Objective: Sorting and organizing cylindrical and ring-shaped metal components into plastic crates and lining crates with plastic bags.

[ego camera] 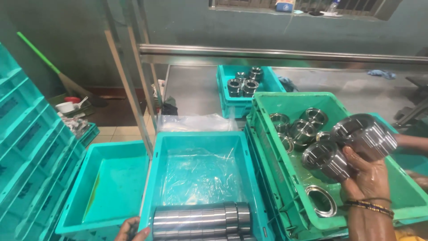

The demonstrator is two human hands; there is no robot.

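Gripping two steel sleeves at once, the right hand [368,178] hovers over the green crate [285,178], its fingers [356,160] closed around them from below. The larger grooved sleeve [368,134] sits above the fingertips, tilted with its open mouth facing left; the smaller sleeve [323,159] lies just left of the fingers, touching the larger one. A dark beaded bracelet [370,206] circles the wrist behind the fingers.

Below and left of those fingers, inside the green crate, a flat steel ring [322,201] lies on the crate floor. Beyond the fingertips, toward the far wall of the same crate, several more loose sleeves [303,127] rest close together.

Only the tips of the left hand [131,230] show at the bottom edge; its fingers touch the near left corner of the teal tray [156,178], and whether they are curled or spread cannot be told. Just right of those fingers, a row of stacked steel rings [200,219] lies on its side inside the tray, on a clear plastic liner [200,174]. Left of the fingers stands an empty-looking teal bin [89,187] with a yellowish streak.

Well beyond both hands, a small teal crate [232,100] holding a few sleeves sits on the steel tabletop [191,89]. A stack of teal crates [26,147] rises at the far left.
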